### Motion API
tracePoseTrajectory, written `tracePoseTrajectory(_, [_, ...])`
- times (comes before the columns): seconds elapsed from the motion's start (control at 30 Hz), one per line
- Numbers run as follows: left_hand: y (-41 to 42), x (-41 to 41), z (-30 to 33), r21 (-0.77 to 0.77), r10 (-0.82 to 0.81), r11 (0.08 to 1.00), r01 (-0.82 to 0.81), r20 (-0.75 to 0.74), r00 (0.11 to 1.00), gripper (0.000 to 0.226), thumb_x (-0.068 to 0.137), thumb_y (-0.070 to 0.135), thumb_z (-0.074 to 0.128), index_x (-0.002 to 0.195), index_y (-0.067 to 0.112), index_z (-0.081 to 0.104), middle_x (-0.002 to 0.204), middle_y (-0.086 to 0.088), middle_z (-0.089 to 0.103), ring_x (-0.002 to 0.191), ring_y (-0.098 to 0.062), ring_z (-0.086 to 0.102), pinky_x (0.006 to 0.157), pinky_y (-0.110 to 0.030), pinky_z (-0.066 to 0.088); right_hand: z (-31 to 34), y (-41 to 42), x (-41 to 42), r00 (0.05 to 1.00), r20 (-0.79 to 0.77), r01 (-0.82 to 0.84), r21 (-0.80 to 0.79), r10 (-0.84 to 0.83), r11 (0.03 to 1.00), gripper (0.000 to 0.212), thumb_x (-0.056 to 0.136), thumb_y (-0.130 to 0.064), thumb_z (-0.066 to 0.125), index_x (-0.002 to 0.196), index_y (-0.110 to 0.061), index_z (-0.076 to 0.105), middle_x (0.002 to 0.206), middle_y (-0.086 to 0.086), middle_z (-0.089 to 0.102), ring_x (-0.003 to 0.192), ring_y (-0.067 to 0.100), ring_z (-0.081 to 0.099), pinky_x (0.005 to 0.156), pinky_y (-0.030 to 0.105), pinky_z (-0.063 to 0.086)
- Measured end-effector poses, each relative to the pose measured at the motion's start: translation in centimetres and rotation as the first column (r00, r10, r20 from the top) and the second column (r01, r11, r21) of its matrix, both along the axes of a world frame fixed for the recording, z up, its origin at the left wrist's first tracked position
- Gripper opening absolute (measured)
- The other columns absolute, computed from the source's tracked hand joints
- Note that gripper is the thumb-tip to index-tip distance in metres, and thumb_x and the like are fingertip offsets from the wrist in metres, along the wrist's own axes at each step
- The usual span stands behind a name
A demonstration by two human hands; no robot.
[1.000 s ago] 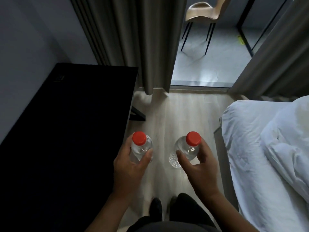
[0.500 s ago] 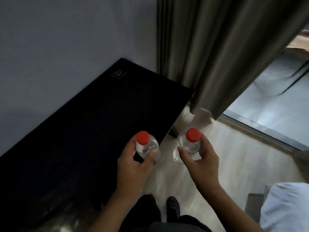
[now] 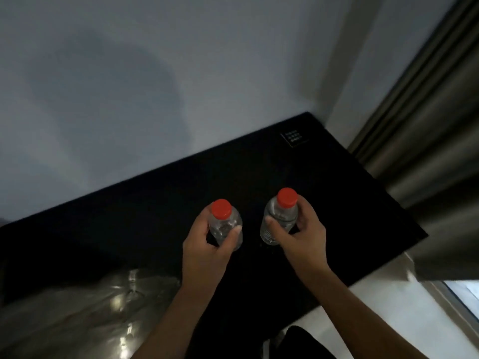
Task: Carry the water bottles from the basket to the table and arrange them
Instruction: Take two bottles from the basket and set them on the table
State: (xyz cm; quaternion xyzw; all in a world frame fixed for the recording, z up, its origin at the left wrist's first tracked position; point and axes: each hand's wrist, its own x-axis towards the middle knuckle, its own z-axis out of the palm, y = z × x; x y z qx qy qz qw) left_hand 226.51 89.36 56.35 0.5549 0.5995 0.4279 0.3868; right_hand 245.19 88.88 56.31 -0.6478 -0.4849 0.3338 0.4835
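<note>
Two clear plastic water bottles with red caps are being held upright over a black table (image 3: 160, 193), seen from above by a head-worn camera. The table is being used here as the landmark.

The left bottle (image 3: 225, 224) is being gripped by the left hand (image 3: 207, 251), with the thumb curled across its near side and the fingers wrapped round its far side. The right bottle (image 3: 281, 216) is being gripped by the right hand (image 3: 300, 235) in the same manner, the thumb pressed on the near side and the fingers curled round behind. Both bottles are being shown above the middle of the table top, side by side and apart from each other. Whether their bases are touching the table cannot be told.

A pale wall (image 3: 155, 73) is being shown behind the table's far edge. A small square printed mark (image 3: 295, 139) is lying near the table's far right corner. A grey-brown curtain (image 3: 425, 141) is hanging just beyond the table's right end. A glossy reflection (image 3: 85, 312) is being seen on the table's near left part. A pale floor (image 3: 383, 314) is being shown below the table's near right edge, where a dark trouser leg (image 3: 300, 343) is also being glimpsed.
</note>
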Motion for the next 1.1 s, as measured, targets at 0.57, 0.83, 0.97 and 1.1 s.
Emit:
tracePoseTrajectory(0.57, [11.5,-1.8,-5.9,-0.160,0.382,0.912,-0.377,-0.003,0.924,0.052,0.087,0.020,0.080,0.134,0.028,0.058,0.125,0.007,0.068,0.116,-0.011,0.067,0.101,-0.049,0.056,-7.6,17.1,-2.9,0.957,-0.031,-0.291,-0.131,0.290,0.948,0.061,0.077,-0.020,0.086,0.118,-0.049,0.051,0.121,-0.020,0.062,0.114,-0.007,0.059,0.093,0.007,0.046])
tracePoseTrajectory(0.83, [10.7,-0.6,-4.9,-0.168,0.463,0.869,-0.465,-0.057,0.885,0.054,0.088,0.018,0.078,0.135,0.031,0.055,0.128,0.011,0.066,0.120,-0.006,0.064,0.104,-0.047,0.053,-5.5,17.6,-2.7,0.899,-0.051,-0.437,-0.144,0.434,0.888,0.070,0.081,-0.018,0.082,0.143,-0.022,0.048,0.127,-0.026,0.055,0.115,-0.024,0.049,0.093,-0.003,0.037])
tracePoseTrajectory(0.97, [9.6,-0.7,-2.9,-0.093,0.547,0.827,-0.554,-0.098,0.832,0.060,0.091,0.027,0.076,0.145,0.029,0.050,0.143,0.013,0.058,0.133,-0.002,0.054,0.111,-0.042,0.049,-2.2,17.8,-3.2,0.906,0.100,-0.415,0.019,0.411,0.910,0.071,0.086,-0.023,0.077,0.148,-0.023,0.041,0.144,-0.022,0.041,0.141,-0.013,0.030,0.116,0.024,0.031])
tracePoseTrajectory(1.1, [7.1,-1.7,-0.4,-0.007,0.632,0.770,-0.638,-0.124,0.765,0.054,0.095,0.028,0.070,0.145,0.035,0.049,0.143,0.021,0.053,0.136,0.004,0.049,0.113,-0.040,0.047,0.1,17.4,-5.2,0.892,0.270,-0.440,0.336,0.363,0.833,0.062,0.088,-0.013,0.075,0.142,-0.001,0.047,0.148,0.007,0.050,0.145,0.013,0.042,0.123,0.040,0.030])
